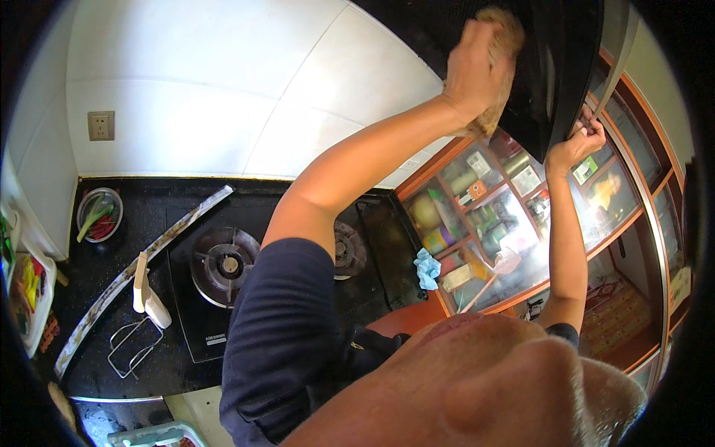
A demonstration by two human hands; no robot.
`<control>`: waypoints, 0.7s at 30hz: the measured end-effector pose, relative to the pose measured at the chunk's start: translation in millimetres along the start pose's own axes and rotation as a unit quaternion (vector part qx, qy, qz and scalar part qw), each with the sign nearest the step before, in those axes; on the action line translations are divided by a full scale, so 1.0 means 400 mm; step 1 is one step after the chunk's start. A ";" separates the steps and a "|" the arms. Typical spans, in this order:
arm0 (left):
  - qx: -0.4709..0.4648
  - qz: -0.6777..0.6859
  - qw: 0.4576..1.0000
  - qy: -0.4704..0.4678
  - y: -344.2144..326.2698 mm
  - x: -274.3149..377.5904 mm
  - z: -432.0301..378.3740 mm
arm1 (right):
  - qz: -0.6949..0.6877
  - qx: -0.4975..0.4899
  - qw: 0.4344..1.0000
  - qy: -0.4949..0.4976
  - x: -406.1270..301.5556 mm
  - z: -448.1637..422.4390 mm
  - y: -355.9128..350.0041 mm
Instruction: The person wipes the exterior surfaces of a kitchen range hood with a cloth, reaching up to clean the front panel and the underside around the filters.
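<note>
A brown cloth [505, 39] is bunched in my left hand [477, 72], pressed to the dark underside of a range hood [536, 84]. My right hand [584, 137] has its fingers around the hood's lower edge at the right; some of them are hidden. Below, a gas hob [195, 329] with round burners is set in the black worktop [151, 207]. A long, grimy strip [120, 285] lies to its left, with a pale-handled tool [148, 296] and a bent wire frame [134, 349] beside it.
A bowl [100, 215] with green and red vegetables stands in the corner near a white basket [47, 302]. Crumpled blue cloth [427, 268] lies by a glass-fronted cabinet [486, 195] at the right. A teal basket [159, 433] is at the bottom. A socket [101, 125] is on the tiled wall.
</note>
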State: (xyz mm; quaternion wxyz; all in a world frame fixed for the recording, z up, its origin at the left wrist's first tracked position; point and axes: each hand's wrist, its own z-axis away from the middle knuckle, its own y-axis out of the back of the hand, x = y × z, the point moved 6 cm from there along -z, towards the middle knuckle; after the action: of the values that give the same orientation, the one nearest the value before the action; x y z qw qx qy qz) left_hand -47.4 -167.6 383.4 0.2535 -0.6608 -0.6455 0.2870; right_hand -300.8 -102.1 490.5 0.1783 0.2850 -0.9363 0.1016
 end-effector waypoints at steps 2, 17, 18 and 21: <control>0.131 0.046 0.989 -0.046 0.053 0.041 -0.070 | 0.024 0.004 1.000 0.006 -0.010 -0.001 0.007; 0.066 -0.029 0.997 0.002 -0.015 0.014 -0.093 | -0.002 0.001 1.000 0.007 -0.033 -0.010 -0.002; 0.085 0.024 0.996 0.007 0.006 0.027 -0.118 | -0.003 0.002 1.000 0.007 -0.037 -0.008 -0.006; 0.126 0.000 0.992 -0.004 0.050 0.105 -0.186 | -0.019 0.017 1.000 -0.007 -0.061 0.002 0.001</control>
State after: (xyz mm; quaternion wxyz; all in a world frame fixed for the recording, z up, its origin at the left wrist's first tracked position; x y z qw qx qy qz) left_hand 19.4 -123.8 419.9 0.3319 -0.6223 -0.6054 0.3688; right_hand -282.5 -89.8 480.4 0.1692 0.3064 -0.9300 0.1118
